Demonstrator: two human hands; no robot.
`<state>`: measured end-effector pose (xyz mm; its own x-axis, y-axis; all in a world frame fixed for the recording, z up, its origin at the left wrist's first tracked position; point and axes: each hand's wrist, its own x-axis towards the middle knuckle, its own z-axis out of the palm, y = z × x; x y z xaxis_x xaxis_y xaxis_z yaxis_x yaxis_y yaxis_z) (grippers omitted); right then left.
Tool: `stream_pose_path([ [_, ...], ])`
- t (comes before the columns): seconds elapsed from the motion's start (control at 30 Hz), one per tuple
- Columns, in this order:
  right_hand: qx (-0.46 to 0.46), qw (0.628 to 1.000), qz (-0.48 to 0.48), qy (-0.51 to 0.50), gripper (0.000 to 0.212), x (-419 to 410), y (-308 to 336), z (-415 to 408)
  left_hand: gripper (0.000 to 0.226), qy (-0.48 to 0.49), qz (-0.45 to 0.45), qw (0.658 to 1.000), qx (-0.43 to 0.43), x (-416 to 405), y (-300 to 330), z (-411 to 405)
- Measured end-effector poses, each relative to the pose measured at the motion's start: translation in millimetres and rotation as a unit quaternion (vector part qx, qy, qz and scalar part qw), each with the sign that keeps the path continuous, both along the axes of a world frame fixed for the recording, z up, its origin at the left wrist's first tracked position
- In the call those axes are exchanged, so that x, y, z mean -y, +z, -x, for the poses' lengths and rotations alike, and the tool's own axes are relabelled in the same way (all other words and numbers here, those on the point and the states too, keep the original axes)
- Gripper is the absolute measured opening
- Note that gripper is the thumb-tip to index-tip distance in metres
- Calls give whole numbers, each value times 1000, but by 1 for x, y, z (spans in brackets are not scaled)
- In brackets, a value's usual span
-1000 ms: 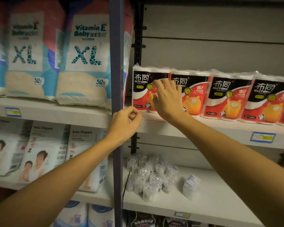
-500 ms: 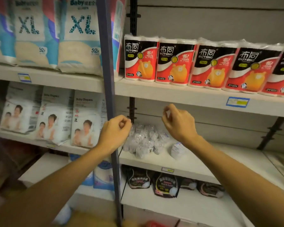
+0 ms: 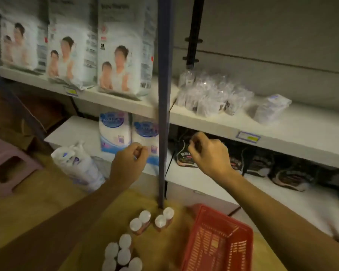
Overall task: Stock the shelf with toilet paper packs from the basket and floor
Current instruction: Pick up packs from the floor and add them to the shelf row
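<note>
Several two-roll toilet paper packs stand upright on the yellow floor: one pack (image 3: 140, 222), a second pack (image 3: 164, 217) by the shelf post, and a cluster (image 3: 120, 253) at the bottom edge. A red plastic basket (image 3: 223, 223) sits to their right; its inside looks empty. My left hand (image 3: 128, 165) hangs in the air above the floor packs with fingers curled, holding nothing. My right hand (image 3: 209, 153) hovers in front of the lowest shelf, fingers also loosely curled and empty. The shelf with the stocked toilet paper is out of view above.
A blue upright post (image 3: 163, 106) runs between my hands. Diaper packs (image 3: 123, 51) fill the left shelf; clear wrapped items (image 3: 209, 94) lie on the right shelf. Dark pouches (image 3: 262, 165) line the bottom shelf. A white bagged pack (image 3: 76, 165) and a pink stool (image 3: 6, 165) stand left.
My view has dropped from the toilet paper shelf down to the floor. Both hands came down with it, the right one off the shelved packs. Floor packs and basket came into sight.
</note>
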<state>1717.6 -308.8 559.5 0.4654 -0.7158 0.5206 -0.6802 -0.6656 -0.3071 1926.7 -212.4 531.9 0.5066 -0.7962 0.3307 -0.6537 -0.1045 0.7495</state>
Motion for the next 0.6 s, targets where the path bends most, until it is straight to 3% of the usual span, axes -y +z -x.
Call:
stream_pose_path([
  [0.33, -106, 987, -118, 22, 20, -1, -288, -35, 27, 50, -169, 984, 39, -24, -289, -45],
  [0.6, -179, 968, -166, 61, 24, 8, -478, -57, 23, 49, -201, 974, 93, -18, -470, -52],
])
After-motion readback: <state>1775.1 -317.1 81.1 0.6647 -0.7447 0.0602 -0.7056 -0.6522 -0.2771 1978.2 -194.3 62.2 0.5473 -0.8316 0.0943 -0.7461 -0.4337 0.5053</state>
